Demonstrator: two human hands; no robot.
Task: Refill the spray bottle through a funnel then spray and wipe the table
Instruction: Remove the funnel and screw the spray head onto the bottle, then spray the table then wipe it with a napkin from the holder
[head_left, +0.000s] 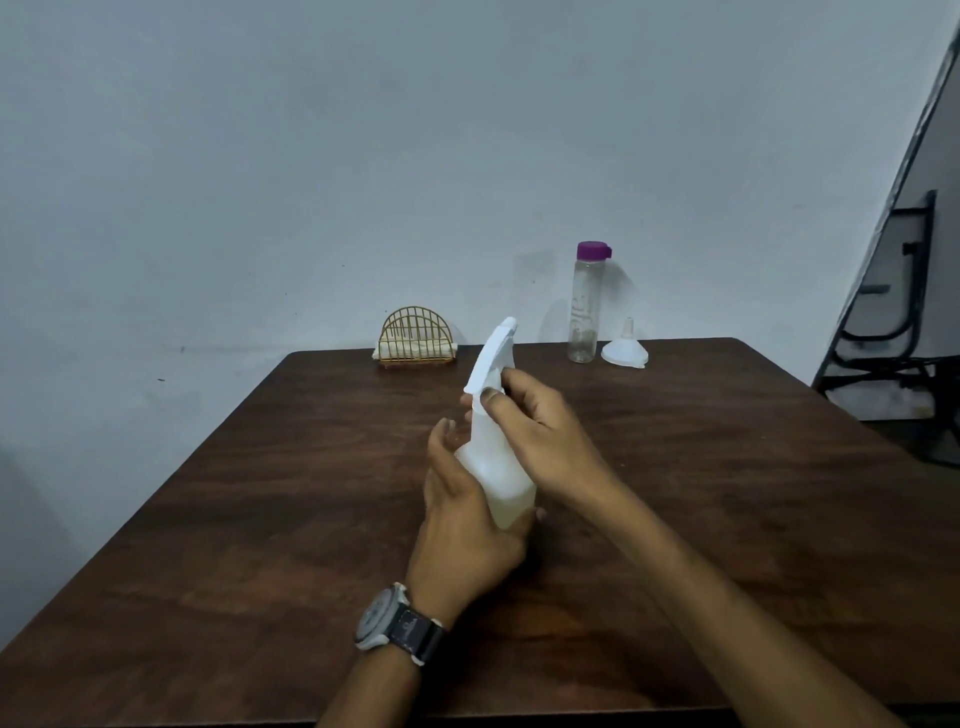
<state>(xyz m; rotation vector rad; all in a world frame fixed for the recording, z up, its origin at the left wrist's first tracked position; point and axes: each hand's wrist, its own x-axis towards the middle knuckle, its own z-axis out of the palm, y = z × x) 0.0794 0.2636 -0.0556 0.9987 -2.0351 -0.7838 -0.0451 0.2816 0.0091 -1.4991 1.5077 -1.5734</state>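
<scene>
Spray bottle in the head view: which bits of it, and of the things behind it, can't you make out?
Head view only:
spray bottle: collar hidden under the right hand, lower body behind the left hand.
clear bottle: too far and small to judge its level.
wire holder: contents blurred.
table: near corners cut off by the frame's edge.

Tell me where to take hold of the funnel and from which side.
Pinch the narrow spout from above. The funnel sits upside down on the table, rim flat, spout up. Keep right: the purple-capped bottle stands close on its left.
</scene>
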